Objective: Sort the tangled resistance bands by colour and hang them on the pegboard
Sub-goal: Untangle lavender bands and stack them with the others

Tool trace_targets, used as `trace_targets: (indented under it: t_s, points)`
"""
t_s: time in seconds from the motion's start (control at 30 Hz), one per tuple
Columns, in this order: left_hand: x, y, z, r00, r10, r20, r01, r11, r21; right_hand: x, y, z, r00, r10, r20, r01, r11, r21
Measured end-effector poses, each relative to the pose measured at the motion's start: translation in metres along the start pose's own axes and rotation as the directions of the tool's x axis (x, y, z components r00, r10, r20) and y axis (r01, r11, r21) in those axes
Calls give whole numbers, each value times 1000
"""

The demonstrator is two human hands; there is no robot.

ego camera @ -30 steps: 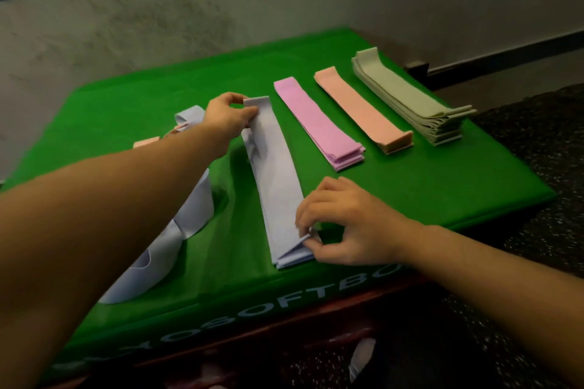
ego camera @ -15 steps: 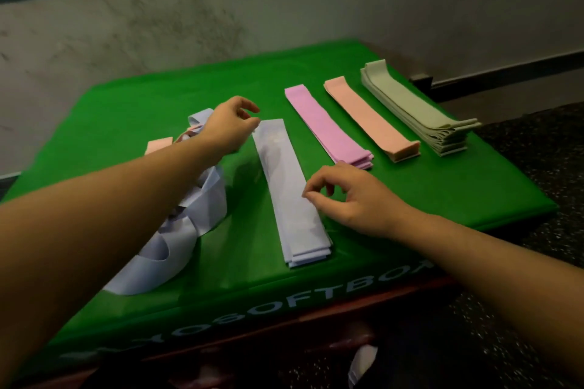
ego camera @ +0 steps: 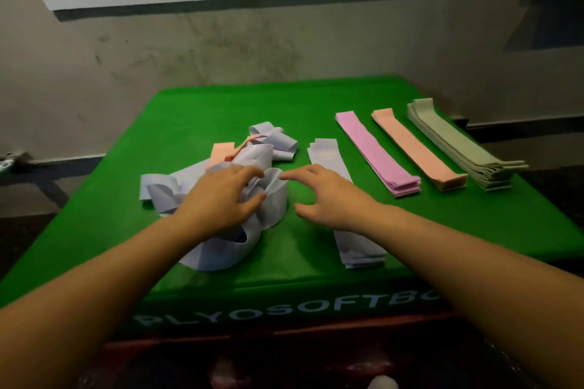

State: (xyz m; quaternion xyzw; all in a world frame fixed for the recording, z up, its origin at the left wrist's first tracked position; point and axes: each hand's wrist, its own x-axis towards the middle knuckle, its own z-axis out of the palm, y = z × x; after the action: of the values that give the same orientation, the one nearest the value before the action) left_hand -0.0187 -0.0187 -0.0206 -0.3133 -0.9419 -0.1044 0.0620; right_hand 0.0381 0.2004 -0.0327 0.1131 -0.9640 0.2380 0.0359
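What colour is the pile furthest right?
Pale sage green stack, clearest in the head view.

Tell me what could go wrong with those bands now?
The left hand is digging into the tangled pile, where a peach band is caught among lavender ones; pulling might tighten the knot. The right hand hovers over the flat lavender stack and could knock it crooked.

1. Green-covered table (ego camera: 177,123), white lettering along its front edge, partly cut off.
2. On the left: tangled heap of pale blue bands (ego camera: 221,230), peach band (ego camera: 221,151) mixed in.
3. Just right of it: flat pale blue stack (ego camera: 325,151).
4. Further right, side by side and apart: pink stack (ego camera: 376,155), peach stack (ego camera: 417,151), grey-green stack (ego camera: 458,145), seemingly the thickest.
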Motion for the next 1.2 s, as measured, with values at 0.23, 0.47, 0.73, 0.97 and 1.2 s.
trace_targets:
  t_s: [0.23,0.47,0.73,0.97,1.2]
  points:
    - [-34,-18,30,994,-104,-26,102,993,-67,28,-14,13,994,82,78,-48,931,-362]
    - [-45,-23,47,982,-108,-158,80,981,-175,10,-21,4,990,102,-95,-79,971,225]
    - [-50,-20,46,972,-103,-211,65,981,-183,6,-60,-14,884,462,-77,-160,451,878]
    - [-53,-19,43,976,-89,-200,44,975,-217,-4,-85,-31,855,438,278,-370,139,919]
    - [-52,-21,43,988,-42,-149,4,969,-247,-23,-91,-32,865,394,310,-494,567,659]
